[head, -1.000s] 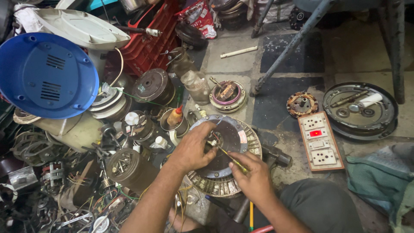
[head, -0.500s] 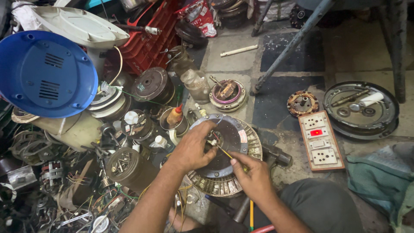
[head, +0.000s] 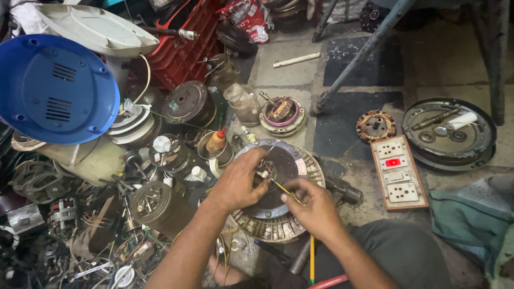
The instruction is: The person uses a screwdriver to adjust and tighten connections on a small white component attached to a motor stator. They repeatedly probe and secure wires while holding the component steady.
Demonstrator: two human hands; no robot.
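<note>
cluttered workshop floor (head: 342,128), tiled and stained.
fan motor (head: 289,160) beneath both hands: left hand (head: 238,182) pinching its wires, right hand (head: 313,206) gripping yellow-handled tool (head: 284,188).

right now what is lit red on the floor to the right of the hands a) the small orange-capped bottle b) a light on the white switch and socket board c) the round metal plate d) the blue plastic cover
b: the red glow sits in the white switch and socket board, right of the right hand on the motor.
</note>
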